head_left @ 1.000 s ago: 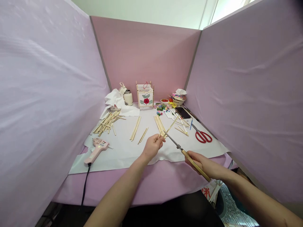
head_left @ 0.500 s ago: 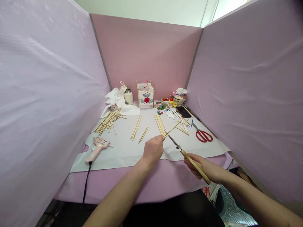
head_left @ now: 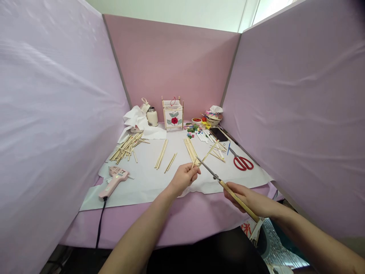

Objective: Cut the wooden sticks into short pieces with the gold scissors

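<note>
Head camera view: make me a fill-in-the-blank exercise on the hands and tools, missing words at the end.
The right hand grips the cutting tool by its long ____.
The left hand holds a thin stick near that tool's metal ____.
On the white sheet, the scissors have handles coloured ____.
Of the two hands, the one nearer the pink glue gun is the ____.
Missing words: handle; blades; red; left.

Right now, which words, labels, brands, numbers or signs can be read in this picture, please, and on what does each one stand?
No text can be read clearly.
Pink glue gun: small dark marking, too blurred to read.
Bowl at back right: dark marks, too small to read.
White item with red strokes, low right: partly hidden, not readable.
</note>
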{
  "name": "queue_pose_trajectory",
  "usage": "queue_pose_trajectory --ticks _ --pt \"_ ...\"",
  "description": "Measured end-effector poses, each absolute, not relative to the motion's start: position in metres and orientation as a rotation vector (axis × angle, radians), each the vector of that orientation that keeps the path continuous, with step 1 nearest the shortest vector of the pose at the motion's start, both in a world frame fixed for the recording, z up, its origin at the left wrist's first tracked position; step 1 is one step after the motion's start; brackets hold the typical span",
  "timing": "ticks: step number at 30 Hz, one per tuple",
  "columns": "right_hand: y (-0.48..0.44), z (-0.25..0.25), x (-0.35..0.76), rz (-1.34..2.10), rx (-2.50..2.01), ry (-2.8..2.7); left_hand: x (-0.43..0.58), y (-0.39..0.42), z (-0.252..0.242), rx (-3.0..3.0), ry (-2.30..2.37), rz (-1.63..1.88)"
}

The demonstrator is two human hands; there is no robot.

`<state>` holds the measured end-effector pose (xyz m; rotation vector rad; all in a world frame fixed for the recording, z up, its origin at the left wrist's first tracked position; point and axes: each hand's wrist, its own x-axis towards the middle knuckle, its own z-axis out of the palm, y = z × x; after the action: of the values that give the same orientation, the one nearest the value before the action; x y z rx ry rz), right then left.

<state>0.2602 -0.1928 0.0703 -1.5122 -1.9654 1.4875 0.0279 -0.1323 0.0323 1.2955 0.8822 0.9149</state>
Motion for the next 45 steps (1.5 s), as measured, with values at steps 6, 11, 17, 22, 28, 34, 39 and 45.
queue_pose_trajectory --ticks 6,11,17,22,28,34,39,45 --pt "-0.189 0.056 0.267 1.662 -1.313 -1.915 0.009 -0.127 0.037 0.868 0.502 0.577" --pt "-0.184 0.046 0.267 1.657 -1.35 -1.884 0.018 -0.128 0.036 1.059 0.723 0.731" --pt "-0.184 0.05 0.261 1.522 -1.485 -1.887 0.035 -0.134 0.025 1.902 1.411 1.147" --pt "-0.189 0.055 0.252 1.558 -1.597 -1.771 0.041 -0.135 0.011 2.284 1.614 0.97" --pt "-0.188 0.06 0.251 1.516 -1.653 -1.807 0.044 -0.137 0.011 2.173 1.495 1.032" --pt "-0.185 0.07 0.26 1.449 -1.532 -1.994 0.037 -0.136 0.028 1.397 1.005 0.984" --pt "-0.183 0.063 0.27 1.602 -1.389 -1.931 0.025 -0.133 0.034 0.949 0.606 0.728" --pt "-0.182 0.035 0.274 1.938 -1.106 -1.7 0.013 -0.126 0.035 0.808 0.461 0.572"
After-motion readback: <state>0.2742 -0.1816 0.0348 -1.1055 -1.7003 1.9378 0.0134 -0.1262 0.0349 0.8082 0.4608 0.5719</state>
